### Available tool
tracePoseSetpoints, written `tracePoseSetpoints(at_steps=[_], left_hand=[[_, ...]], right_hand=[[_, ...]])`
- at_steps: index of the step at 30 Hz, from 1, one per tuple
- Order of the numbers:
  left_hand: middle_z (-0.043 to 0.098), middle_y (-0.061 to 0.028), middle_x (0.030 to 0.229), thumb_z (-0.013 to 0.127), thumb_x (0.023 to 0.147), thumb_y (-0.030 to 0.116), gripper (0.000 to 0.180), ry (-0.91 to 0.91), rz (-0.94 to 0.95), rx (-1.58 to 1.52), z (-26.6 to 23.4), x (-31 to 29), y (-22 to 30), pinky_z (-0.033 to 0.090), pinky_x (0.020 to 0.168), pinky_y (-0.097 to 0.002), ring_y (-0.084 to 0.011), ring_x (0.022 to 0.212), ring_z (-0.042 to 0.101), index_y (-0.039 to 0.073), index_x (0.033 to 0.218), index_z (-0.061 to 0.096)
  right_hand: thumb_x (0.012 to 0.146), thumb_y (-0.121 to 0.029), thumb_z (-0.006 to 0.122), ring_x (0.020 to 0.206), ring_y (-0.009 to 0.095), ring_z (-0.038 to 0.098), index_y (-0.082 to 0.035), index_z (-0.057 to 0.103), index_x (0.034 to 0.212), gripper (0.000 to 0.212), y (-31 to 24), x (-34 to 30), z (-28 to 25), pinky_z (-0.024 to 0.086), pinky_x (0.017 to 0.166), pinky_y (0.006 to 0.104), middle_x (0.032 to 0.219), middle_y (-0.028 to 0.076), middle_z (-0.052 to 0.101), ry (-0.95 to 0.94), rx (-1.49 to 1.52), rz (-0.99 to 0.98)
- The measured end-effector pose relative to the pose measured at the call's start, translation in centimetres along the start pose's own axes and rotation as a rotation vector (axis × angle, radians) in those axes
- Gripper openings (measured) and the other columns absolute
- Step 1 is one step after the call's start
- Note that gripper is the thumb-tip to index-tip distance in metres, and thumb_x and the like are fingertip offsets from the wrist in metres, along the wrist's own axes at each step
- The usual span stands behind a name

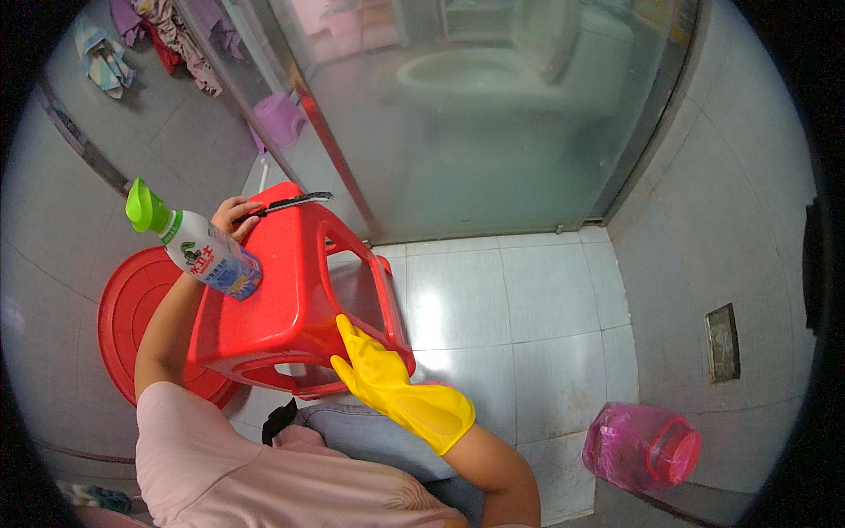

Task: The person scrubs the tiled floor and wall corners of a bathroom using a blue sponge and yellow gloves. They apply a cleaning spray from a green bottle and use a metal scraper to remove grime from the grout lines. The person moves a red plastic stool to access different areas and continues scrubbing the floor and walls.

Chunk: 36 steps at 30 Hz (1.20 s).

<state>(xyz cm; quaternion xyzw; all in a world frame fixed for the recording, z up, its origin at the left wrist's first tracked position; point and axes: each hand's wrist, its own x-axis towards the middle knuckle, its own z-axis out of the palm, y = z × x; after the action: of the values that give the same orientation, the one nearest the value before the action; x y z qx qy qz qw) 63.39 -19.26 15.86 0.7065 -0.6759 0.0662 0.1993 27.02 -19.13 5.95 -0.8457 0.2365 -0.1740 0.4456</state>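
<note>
A red plastic stool [273, 273] stands in front of me. My bare left hand [236, 216] is at its far left edge, fingers closed around the handle end of a slim black brush [295, 202] that reaches across the stool's far corner. On the seat, beside my left forearm, stands a white spray bottle [211, 255] with a green trigger head. My right hand [374, 370] wears a yellow rubber glove. It rests against the stool's near right side, thumb and fingers apart, with nothing seen in it.
A round red lid or basin [141, 317] lies left of the stool. A frosted glass door [475, 167] closes off the far side, a toilet [546, 70] behind it. A pink bin with a bag [638, 447] stands at the lower right. Clothes [176, 44] and a purple bucket [280, 121] show far left.
</note>
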Motion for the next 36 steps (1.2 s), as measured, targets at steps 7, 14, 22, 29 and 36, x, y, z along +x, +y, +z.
tracePoseSetpoints(at_steps=[7,14,22,29,36], left_hand=[[0.054,-0.0182,0.111,0.061,0.08,0.029,0.046,0.192,-0.566,-0.278,-3.7,-11.4,-5.1,0.042,0.086,-0.0359,-0.0309,0.103,0.052,0.002,0.116,0.05],[0.058,-0.0236,0.106,0.047,0.086,0.046,0.057,0.141,-1.322,-0.186,-7.1,-25.1,-9.9,0.041,0.084,-0.0358,-0.0338,0.096,0.056,-0.004,0.113,0.051],[0.064,-0.0139,0.083,0.043,0.089,0.043,0.05,0.244,-0.97,0.193,-3.8,-19.2,-8.0,0.043,0.072,-0.0334,-0.0198,0.078,0.059,-0.004,0.088,0.061],[0.061,-0.0083,0.075,0.046,0.09,0.038,0.045,0.123,-0.962,0.012,-7.2,-22.5,-17.5,0.043,0.067,-0.0307,-0.0163,0.072,0.056,-0.004,0.089,0.062],[0.061,-0.0094,0.075,0.047,0.088,0.028,0.036,0.048,-0.929,0.348,-7.3,-20.0,-18.0,0.043,0.068,-0.0295,-0.0159,0.073,0.055,-0.005,0.083,0.061]], right_hand=[[0.085,-0.025,0.049,0.105,0.035,0.051,-0.001,0.028,0.132,0.057,0.4,-0.1,-0.5,0.042,0.086,0.0416,0.122,0.022,0.047,-0.019,-0.001,-0.036],[0.085,-0.025,0.046,0.106,0.037,0.05,0.0,0.023,0.133,0.058,-0.5,1.4,-0.3,0.041,0.086,0.0417,0.122,0.026,0.044,-0.224,0.033,-0.055],[0.086,-0.022,0.046,0.126,0.035,0.03,-0.007,0.016,0.139,0.063,2.2,0.1,-0.2,0.026,0.103,0.0371,0.139,0.022,0.025,-0.454,0.175,-0.096],[0.085,-0.026,0.051,0.11,0.034,0.047,-0.004,0.042,0.125,0.046,4.0,-2.3,-4.8,0.039,0.092,0.0386,0.122,0.019,0.047,-0.284,0.218,-0.141],[0.086,-0.025,0.052,0.101,0.032,0.053,-0.006,0.044,0.124,0.044,15.2,-14.8,-15.4,0.041,0.086,0.0382,0.109,0.018,0.056,0.263,0.1,0.371]])
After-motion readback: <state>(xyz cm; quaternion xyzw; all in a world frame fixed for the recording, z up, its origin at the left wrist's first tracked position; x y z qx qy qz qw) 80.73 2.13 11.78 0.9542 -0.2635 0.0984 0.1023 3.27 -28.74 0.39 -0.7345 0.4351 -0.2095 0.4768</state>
